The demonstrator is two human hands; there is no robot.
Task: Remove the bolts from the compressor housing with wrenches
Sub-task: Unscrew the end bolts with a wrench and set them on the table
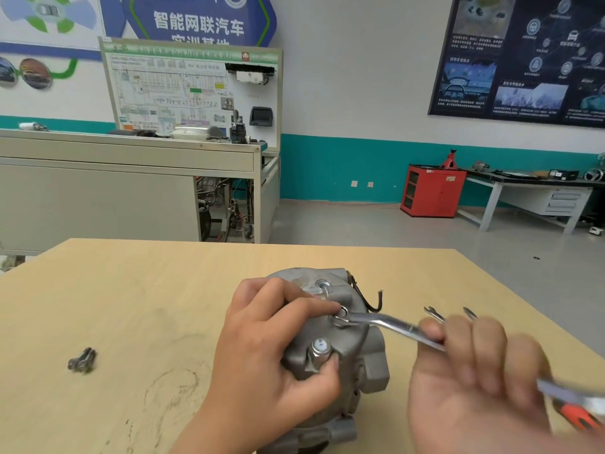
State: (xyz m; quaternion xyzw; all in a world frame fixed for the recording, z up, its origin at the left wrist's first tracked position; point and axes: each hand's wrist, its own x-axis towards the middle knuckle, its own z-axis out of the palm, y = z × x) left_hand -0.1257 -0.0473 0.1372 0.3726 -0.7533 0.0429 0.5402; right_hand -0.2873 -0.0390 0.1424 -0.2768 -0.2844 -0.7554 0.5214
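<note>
One compressor housing (360, 352) stands near the middle of the desk (147, 306). Three bolts show on it: far bolt (323, 284) at 12 o'clock, near bolt (320, 346) at 6, and middle bolt (342, 314) inside the ring of one wrench (386, 324). The left hand (271, 348) wraps its grip round the housing from 9 o'clock. The right hand (474, 365) has its grip clamped on the wrench handle at 3. It half hides two spare wrenches (433, 314) at 2 o'clock. Two loose bolts (82, 360) lie together far out at 9. A blurred red-handled tool (576, 416) sits at 4.
</note>
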